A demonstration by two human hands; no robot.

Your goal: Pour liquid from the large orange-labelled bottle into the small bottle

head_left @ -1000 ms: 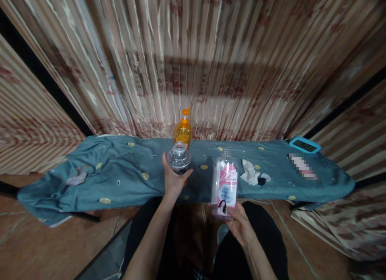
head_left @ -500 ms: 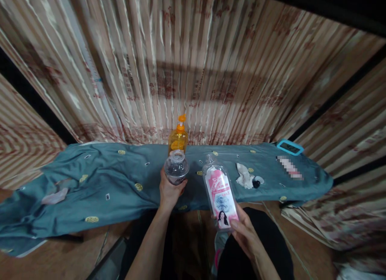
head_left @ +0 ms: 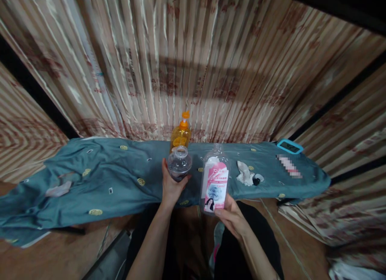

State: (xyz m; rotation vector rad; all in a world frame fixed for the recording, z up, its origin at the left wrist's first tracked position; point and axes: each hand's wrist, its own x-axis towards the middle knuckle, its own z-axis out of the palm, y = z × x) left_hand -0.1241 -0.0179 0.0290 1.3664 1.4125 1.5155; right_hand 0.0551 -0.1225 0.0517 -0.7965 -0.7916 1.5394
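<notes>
At the far left a pale flat scrap (head_left: pixel 58 189) lies on the cloth-covered desk (head_left: pixel 126 167). Nearer the middle, my left hand (head_left: pixel 171 189) is wrapped around a clear round-shouldered bottle (head_left: pixel 180 165), thumb on its right side and fingers around its left. Its open mouth points up and tips a little toward my eyes, its long axis close to upright; I can't tell whether its base touches the cloth. Just behind it stands the orange pump bottle (head_left: pixel 180 139), upright, its lower part hidden. To the right, by the desk's near edge, is a clear bottle with a pink label (head_left: pixel 214 181), which my right hand (head_left: pixel 233 219) clasps low down, thumb over the bottom of the label. Its uncapped neck points up and away from me, its long axis running from base to neck with a slight rightward lean, the label facing me. As I judge it, the step in hand is handling these two open bottles side by side, and any next move calls for a firm low grip and level control of both mouths. Further right lie a crumpled white tissue (head_left: pixel 245 175) and a small black piece (head_left: pixel 257 181), then the blue-framed clock (head_left: pixel 290 146) near the back edge.
</notes>
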